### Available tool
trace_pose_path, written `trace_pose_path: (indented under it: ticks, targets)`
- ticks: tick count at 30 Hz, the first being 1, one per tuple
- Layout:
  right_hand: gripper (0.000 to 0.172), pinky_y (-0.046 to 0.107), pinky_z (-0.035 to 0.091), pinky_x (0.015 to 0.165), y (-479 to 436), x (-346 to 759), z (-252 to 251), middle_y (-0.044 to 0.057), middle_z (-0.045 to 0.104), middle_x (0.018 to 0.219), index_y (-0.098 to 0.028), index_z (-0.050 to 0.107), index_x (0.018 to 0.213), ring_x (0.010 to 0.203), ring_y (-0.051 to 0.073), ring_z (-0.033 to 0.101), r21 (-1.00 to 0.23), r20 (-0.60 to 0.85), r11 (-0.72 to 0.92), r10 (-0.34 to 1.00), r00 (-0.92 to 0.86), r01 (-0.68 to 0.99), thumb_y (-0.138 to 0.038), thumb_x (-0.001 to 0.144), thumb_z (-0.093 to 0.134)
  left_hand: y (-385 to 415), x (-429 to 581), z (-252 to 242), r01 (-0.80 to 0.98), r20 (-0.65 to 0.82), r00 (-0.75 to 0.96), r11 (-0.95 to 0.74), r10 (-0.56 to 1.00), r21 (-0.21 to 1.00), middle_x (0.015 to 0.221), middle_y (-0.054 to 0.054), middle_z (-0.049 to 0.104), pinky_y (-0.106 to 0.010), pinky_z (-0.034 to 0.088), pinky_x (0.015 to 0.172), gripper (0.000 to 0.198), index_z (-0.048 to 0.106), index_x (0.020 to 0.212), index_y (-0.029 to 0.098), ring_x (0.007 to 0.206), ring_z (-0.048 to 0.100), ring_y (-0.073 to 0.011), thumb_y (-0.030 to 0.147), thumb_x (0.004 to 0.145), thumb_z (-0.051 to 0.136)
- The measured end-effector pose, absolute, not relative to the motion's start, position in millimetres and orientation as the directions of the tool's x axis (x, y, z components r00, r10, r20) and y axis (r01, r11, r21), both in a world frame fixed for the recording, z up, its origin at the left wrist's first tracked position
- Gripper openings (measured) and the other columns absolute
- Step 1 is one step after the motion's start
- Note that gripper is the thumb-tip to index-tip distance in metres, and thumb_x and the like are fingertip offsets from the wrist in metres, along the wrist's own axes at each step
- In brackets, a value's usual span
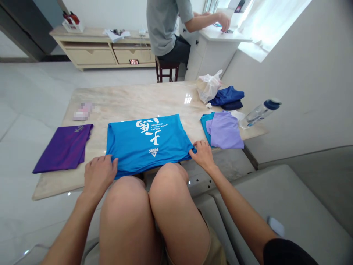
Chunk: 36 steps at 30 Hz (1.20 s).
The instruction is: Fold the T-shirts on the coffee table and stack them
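A bright blue T-shirt [132, 141] with white lettering lies folded lengthwise on the marble-look table [132, 97], its near edge by my knees. At the shirt's near left corner, my left hand [99, 173] is closed on the fabric, the thumb against the edge. My right hand [203, 154] pinches the near right corner between thumb and fingers. To the left rests a folded purple shirt [64, 147] with a shiny sheen. On the right, a lavender garment [226, 130] lies on top of a teal one [204, 123].
A water bottle [259, 115] leans at the right, near a white plastic bag [208, 86] and dark blue clothing [227, 97]. A blurred pink item [84, 111] is at the table's left. Beyond, a person in a grey shirt [162, 29] sits on a stool [167, 66] by a white cabinet [211, 49].
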State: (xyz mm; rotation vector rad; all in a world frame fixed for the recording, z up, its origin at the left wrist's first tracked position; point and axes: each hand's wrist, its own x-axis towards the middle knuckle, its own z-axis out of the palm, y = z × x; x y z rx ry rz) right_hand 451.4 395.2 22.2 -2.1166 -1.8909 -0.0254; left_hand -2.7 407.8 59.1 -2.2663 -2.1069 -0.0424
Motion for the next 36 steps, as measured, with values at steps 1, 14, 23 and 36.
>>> trace_pose_path:
  ticks: [1,14,23,36]
  targets:
    - [0.018,0.041,0.047,0.090,401,448,23,0.014,0.070,0.112,-0.022,0.067,0.107,0.110,0.035,0.060,-0.206,0.203,-0.070,0.973,0.113,0.976,-0.033,0.093,0.072,416,3,59,0.997,0.086,0.083,-0.083,0.993,-0.002,0.125,-0.028,0.079,-0.066,0.055,0.106,0.062,0.075,0.131,0.013,0.125,0.070,-0.0492,0.050,0.111,0.030]
    - [0.027,0.035,0.050,0.074,409,454,15,0.014,0.081,0.091,-0.021,0.079,0.116,0.084,0.029,0.075,-0.250,0.089,-0.335,0.926,0.366,0.908,-0.025,0.108,0.053,462,28,4,0.947,0.093,0.098,-0.122,0.991,0.298,0.182,-0.021,0.039,-0.066,0.020,0.141,0.078,0.036,0.178,0.013,0.171,0.034,-0.0398,0.054,0.112,0.030]
    - [0.024,0.034,0.053,0.077,382,473,22,0.009,0.081,0.102,-0.024,0.077,0.120,0.092,0.028,0.075,-0.500,0.106,-0.172,0.961,0.256,0.849,-0.036,0.111,0.058,461,28,6,0.951,0.094,0.100,-0.123,0.991,0.282,0.183,-0.019,0.039,-0.066,0.021,0.141,0.079,0.035,0.179,0.015,0.171,0.034,-0.0397,0.055,0.112,0.031]
    - [0.025,0.042,0.052,0.099,383,416,32,0.016,0.074,0.121,-0.019,0.070,0.127,0.113,0.033,0.065,-0.437,0.217,-0.104,0.952,0.217,0.893,-0.030,0.105,0.066,520,22,34,0.975,0.038,0.193,-0.196,0.980,0.101,0.167,-0.037,0.051,-0.071,0.040,0.128,0.067,0.051,0.160,-0.004,0.156,0.050,-0.0519,0.035,0.108,0.037]
